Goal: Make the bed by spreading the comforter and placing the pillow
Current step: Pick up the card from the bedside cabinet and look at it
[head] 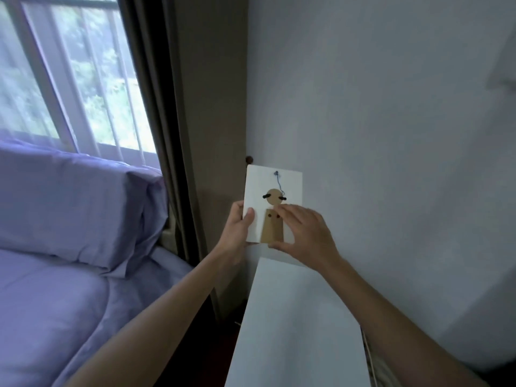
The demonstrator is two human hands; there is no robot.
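Note:
A lilac pillow (69, 202) leans upright at the head of the bed on the left, under the window. The lilac comforter (47, 308) lies spread over the mattress below it. Away from the bed, both hands hold a small white board with a brown paper figure (273, 191) above a white surface. My left hand (237, 233) grips the board's left edge. My right hand (307, 236) rests on its lower right, fingers over the figure and thumb under the bottom edge.
A white tabletop or shelf (296, 331) runs from under the board toward me, along a pale wall (391, 121). A dark curtain (167, 135) hangs between the window (69, 74) and the wall corner. A narrow dark gap separates bed and white surface.

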